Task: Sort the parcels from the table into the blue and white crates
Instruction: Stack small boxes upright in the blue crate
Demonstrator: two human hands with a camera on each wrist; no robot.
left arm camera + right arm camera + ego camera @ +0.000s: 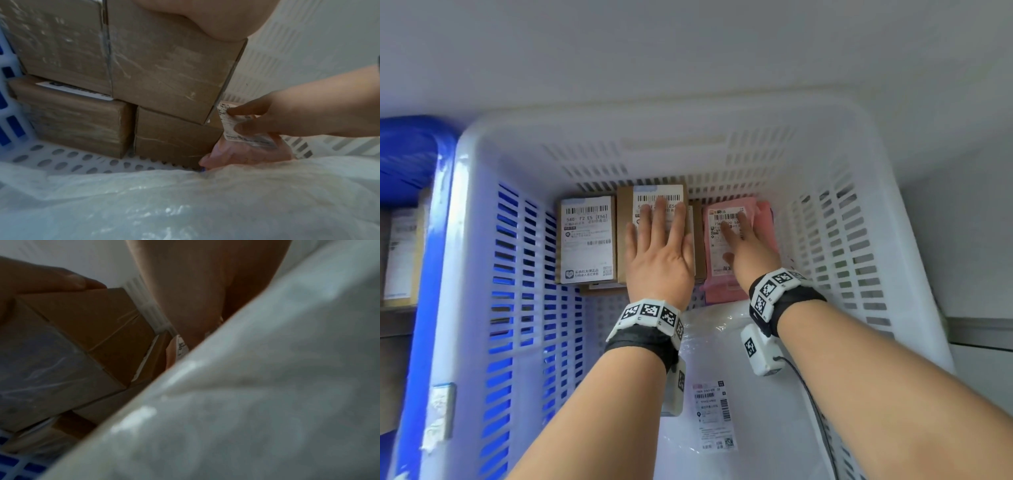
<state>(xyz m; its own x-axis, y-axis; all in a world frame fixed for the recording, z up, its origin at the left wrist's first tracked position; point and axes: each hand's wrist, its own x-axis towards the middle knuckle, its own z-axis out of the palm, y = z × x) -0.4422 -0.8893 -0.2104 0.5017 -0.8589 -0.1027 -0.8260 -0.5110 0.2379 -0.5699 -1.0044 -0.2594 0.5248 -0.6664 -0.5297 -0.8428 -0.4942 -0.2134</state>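
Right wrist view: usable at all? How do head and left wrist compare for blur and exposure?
Right wrist: dark, soft, mostly filled by the out-of-focus white plastic mailer; only cardboard boxes read. Head: bright, sharp at the label under the left hand, wide-angle bowing of the white crate rim, blur at the edges. Left wrist: evenly lit, mildly soft; right hand on the pink mailer is legible.

White crate (482,212) holds stacked cardboard boxes (587,236) at far wall, pink mailer (722,260) beside them, white poly bag (739,394) nearer; blue crate (410,154) adjoins left.
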